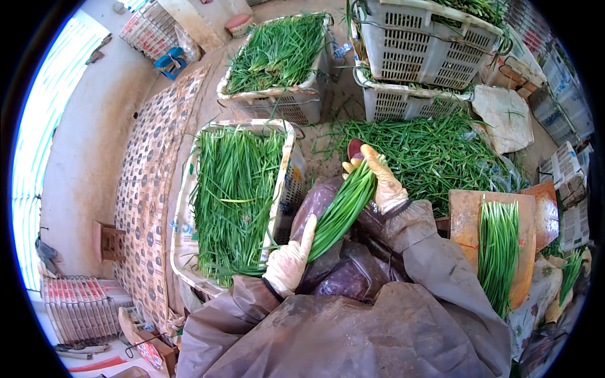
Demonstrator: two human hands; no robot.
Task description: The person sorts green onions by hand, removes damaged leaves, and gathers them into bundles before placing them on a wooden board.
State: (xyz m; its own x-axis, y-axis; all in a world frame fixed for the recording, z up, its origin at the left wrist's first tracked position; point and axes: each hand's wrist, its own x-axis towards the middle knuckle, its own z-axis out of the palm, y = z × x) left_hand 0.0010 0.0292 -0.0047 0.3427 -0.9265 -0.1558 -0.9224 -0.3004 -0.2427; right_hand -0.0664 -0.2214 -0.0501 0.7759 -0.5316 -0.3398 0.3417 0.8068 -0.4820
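A bundle of garlic chives [342,208] lies slantwise across my lap, its pale stem ends pointing up and to the right. My right hand [385,182], in a stained rubber glove, grips it near those ends. At the lower, leafy end is my gloved left hand [288,264], index finger extended along the leaves and the other fingers hidden underneath. Left of my knees stands a white plastic crate [289,165] filled with chives [236,203]. Loose chives [411,151] form a heap on the floor beyond my right hand.
To my right, a wooden board [461,222] bears another chive bundle [498,255]. Another person's gloved hand [553,309] shows at the right rim. Ahead stand a chive-filled crate [283,106] and stacked crates [420,52]. A patterned sheet [146,189] covers floor at left, near a wooden stool [108,241].
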